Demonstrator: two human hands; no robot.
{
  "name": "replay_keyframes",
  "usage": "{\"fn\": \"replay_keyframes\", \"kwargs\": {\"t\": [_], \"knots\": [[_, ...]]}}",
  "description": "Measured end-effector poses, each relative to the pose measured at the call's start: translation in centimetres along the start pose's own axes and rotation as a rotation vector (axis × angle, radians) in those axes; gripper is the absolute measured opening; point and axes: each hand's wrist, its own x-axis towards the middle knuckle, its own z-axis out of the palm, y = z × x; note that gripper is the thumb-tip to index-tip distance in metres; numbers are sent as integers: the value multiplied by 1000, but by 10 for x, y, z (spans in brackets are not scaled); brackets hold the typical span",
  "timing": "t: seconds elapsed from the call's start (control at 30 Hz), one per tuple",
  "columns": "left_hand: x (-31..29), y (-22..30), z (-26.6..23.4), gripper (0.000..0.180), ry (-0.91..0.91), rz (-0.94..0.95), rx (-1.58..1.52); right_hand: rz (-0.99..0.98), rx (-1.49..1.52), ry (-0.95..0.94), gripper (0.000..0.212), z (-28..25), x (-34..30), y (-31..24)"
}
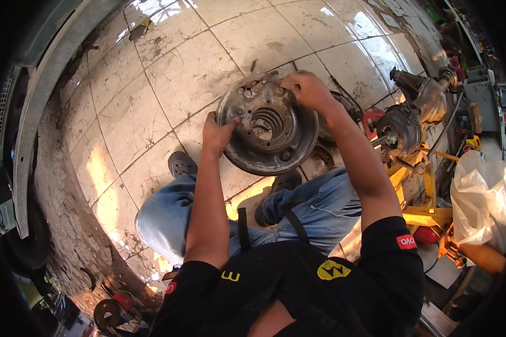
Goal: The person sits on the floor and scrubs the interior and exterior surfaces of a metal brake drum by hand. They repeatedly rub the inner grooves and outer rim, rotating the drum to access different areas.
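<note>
Rust and grime cover the one brake backing plate [267, 126], a round steel disc with a raised rim, a coil spring [267, 121] showing in its central hole and several bolt holes around it. It stands on edge on the tiled floor [180, 67], just ahead of the person's knees, tilted slightly toward them. The left hand [218, 135] clamps the plate's left rim, thumb on the face and fingers wrapped behind. The right hand [306, 90] sits on the upper right edge with fingers curled down over something small there; whether they pinch a part or merely press cannot be made out.

By its look the plate is heavy, rigid and probably greasy, with thin, possibly sharp edges. The rim seems the soundest place to hold, with both hands on opposite sides, since a one-handed grip could let it roll or tip.

Two dark shoes [182, 164] rest on the floor under the plate. To the right lies one axle assembly [413, 115] over a yellow stand [418, 191], and further right one white plastic bag [480, 202].
</note>
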Motion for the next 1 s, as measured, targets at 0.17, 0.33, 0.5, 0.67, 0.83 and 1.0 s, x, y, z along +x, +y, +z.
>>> {"fn": "replay_keyframes", "kwargs": {"t": [0.17, 0.33, 0.5, 0.67, 0.83, 1.0], "knots": [[-3, -11, -5, 62, -41, -54, -102, 315, 529, -18, 36, 13, -26, 15], [-9, -38, -6, 67, -20, -175, -374, 265, 404, 19, 43, 29, -29, 33], [-24, -32, -3, 64, -95, -181, -447, 248, 326, 167, 43, 44, -38, 44], [-20, -12, -8, 60, 11, -85, -162, 396, 445, 241, 41, 46, -64, 19], [-13, -9, -6, 61, 139, 7, -13, 434, 461, 248, 40, 40, -68, 5], [-12, -23, 6, 74, 327, 253, 259, 372, 398, 388, 46, 55, -62, 10]]}}
